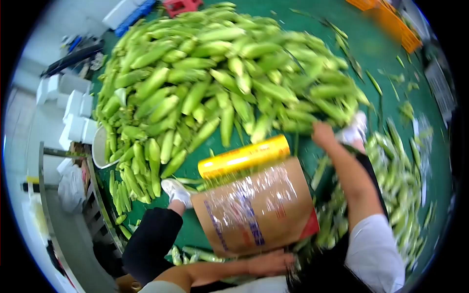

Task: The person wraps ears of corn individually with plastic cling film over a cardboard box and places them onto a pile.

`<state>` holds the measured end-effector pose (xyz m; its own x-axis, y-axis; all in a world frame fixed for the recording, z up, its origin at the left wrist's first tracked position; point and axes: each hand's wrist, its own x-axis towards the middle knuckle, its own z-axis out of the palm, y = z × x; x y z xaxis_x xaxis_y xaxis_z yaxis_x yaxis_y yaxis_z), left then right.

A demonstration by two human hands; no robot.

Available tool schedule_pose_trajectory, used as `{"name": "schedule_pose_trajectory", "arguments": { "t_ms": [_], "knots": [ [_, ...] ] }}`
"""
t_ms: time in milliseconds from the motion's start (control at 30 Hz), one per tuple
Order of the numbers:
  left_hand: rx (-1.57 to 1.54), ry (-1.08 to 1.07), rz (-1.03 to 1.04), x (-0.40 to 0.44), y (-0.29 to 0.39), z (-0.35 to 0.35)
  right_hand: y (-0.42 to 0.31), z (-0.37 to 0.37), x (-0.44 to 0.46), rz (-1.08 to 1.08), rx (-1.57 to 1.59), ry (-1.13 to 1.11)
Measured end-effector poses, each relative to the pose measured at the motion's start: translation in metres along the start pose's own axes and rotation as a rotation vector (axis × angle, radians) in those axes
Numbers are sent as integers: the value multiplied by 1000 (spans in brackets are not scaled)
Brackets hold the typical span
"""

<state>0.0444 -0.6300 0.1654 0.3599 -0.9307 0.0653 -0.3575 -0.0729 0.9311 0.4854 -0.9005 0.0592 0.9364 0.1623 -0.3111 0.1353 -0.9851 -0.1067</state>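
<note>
My right hand (322, 135) is at the lower right edge of a big pile of green-husked corn (215, 73). Its fingers are closed around the end of an ear of corn (297, 126). Lower down, my left hand (271, 262) is held flat with fingers stretched out, slightly blurred, beside the near edge of a brown cardboard box (254, 210). Shiny clear film covers part of the box top. Along the far side of the box lies a yellow roll of plastic film (244, 156), with some film drawn over the box.
Film-wrapped corn (395, 195) lies heaped at the right. White foam blocks (78, 115) and a metal-framed rack (46, 195) stand at the left. An orange crate (398, 27) is at the far right. Loose husks are scattered on the green floor (312, 17).
</note>
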Motion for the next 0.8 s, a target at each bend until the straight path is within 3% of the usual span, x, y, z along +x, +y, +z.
{"name": "schedule_pose_trajectory", "arguments": {
  "t_ms": [33,67,100,133,200,233,267,300,333,367,400,433,467,500,533,567,600,633,667,700,767,800],
  "knots": [
    [188,63,39,-5,-1,1,-7,38,14,-37,-54,56],
    [378,134,67,-9,-3,2,-30,41,4,90,-50,158],
    [-103,185,-122,-3,10,-24,-37,55,10,182,-51,184],
    [-97,245,-191,-3,5,-35,-37,53,8,149,-96,124],
    [0,304,-299,2,3,-85,-25,46,-10,36,128,8],
    [90,581,-142,12,-5,-110,-18,38,-23,38,260,-10],
    [84,573,-209,20,-2,-143,-7,35,-33,108,337,7],
    [209,754,-97,28,-8,-163,3,9,-45,181,387,-138],
    [186,676,-240,31,-3,-184,30,17,-56,174,375,-63],
    [291,726,-203,39,-3,-202,24,-34,-84,268,451,-193],
    [376,755,-167,49,-2,-214,49,-25,-104,108,419,53],
    [343,635,-285,58,-2,-220,20,-80,-144,-14,393,139],
    [674,745,-131,70,5,-233,-27,-145,-179,62,239,42],
    [911,564,-394,83,32,-246,-40,-162,-201,-34,386,21],
    [939,509,-395,82,32,-253,-56,-176,-218,-154,687,-65],
    [983,603,-311,76,23,-258,-76,-190,-240,-148,977,-170],
    [938,601,-368,63,28,-266,-89,-192,-253,-228,1263,-208],
    [952,695,-270,43,25,-274,-85,-176,-256,-159,1307,-234],
    [867,734,-399,25,30,-273,-64,-122,-246,-31,1117,-133],
    [769,770,-466,4,22,-266,-58,-68,-245,107,685,13],
    [768,689,-657,-22,3,-242,-114,-44,-269,290,564,40],
    [794,629,-741,-32,-4,-228,-133,-25,-273,309,436,200]
  ]
}}
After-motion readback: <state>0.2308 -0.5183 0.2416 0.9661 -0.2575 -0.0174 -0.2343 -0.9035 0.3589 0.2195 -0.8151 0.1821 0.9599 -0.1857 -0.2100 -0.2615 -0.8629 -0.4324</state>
